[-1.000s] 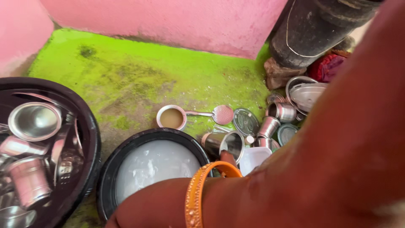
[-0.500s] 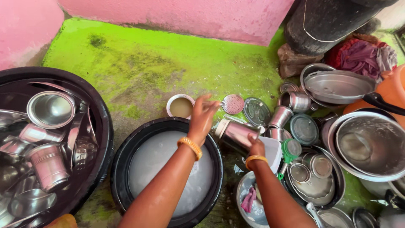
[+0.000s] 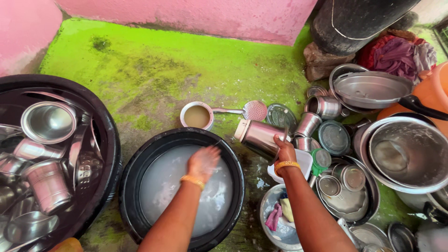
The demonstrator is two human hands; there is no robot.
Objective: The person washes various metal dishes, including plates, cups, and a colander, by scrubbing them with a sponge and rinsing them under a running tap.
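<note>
My right hand (image 3: 284, 151) grips a steel tumbler (image 3: 257, 136), tilted on its side with its mouth toward the upper left. My left hand (image 3: 202, 162), fingers spread and blurred, is over the cloudy water in a black round basin (image 3: 135, 172) and holds nothing. Both wrists wear orange bangles. Just beyond the basin stands a small steel cup of brown liquid (image 3: 196, 116) with a perforated steel ladle (image 3: 253, 110) lying beside it.
A large black tub (image 3: 105, 126) at left holds several washed steel vessels. At right lie many dirty steel pots, lids and cups, a big steel bowl (image 3: 407, 154), a pan (image 3: 368, 86), a green strainer (image 3: 321, 164). Green mossy floor and pink wall lie beyond.
My left hand has dropped from near the ladle down to the water in the basin. My right hand has lifted the tumbler slightly.
</note>
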